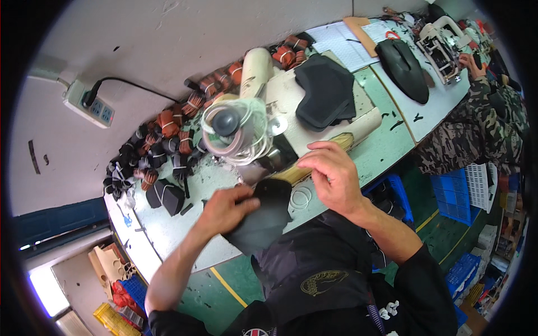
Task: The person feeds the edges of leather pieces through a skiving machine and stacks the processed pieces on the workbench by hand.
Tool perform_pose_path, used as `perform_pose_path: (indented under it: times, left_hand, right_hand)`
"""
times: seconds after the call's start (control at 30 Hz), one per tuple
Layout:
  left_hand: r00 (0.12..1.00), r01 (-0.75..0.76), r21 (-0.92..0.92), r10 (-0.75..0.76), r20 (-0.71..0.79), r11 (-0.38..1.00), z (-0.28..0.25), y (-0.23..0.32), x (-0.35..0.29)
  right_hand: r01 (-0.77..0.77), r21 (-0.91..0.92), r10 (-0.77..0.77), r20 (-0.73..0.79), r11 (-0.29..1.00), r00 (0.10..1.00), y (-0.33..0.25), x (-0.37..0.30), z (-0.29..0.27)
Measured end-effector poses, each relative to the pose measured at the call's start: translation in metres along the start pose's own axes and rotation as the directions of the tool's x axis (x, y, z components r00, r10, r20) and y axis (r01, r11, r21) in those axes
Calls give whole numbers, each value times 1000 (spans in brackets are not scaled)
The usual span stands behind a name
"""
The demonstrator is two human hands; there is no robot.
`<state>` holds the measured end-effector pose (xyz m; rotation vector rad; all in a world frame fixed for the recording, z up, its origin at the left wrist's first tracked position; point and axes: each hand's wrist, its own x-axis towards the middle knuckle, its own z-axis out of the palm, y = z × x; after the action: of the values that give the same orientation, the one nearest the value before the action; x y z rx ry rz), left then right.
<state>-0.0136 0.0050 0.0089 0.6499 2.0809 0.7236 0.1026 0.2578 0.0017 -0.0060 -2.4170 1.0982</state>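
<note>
My left hand (227, 210) grips a black, sheet-like cut piece (260, 227) by its left edge, thumb on top. The piece hangs at the front edge of the table, partly over my apron. My right hand (333, 176) is raised to its right, fingers loosely bent and apart, with nothing visible in them. Thin pale rings (301, 197) lie on the table between my hands. Just beyond them stands a cream-coloured machine (367, 124) with a worn front edge. On its flat top rests a stack of black cut pieces (325, 92).
A clear-wrapped coil of white cord (252, 131) stands left of the stack. Bundled orange and black pieces (168, 123) line the wall, below a power strip (92, 106). A black pointed form (402, 70) lies right. Another person in camouflage (471, 123) works at far right, near blue crates (451, 193).
</note>
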Motion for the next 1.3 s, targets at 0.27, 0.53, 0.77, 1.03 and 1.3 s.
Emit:
perform_pose_path:
  times: [0.27,0.53,0.77,1.03,1.3]
  left_hand:
    - [988,79,56,-86,129,995,-42,28,40]
    - [985,-168,231,156,70,958,-37,35,63]
    - [1000,28,82,-27,-13,996,-25,45,31]
    - [999,20,63,-22,31,998,-34,25,22]
    - [990,79,-169,-57,129,982,-26,30,7]
  right_hand:
    - [-206,61,197,129,977,972,-9,-1,10]
    - [-229,-83,244,301,970,922,-16,6,-4]
    - [-77,-41,70,-141,996,988,-9,35,-27]
    - [398,-409,-501,-182,821,846,3,54,-56]
    - [-691,466,497,482,552,722,-44,-14,14]
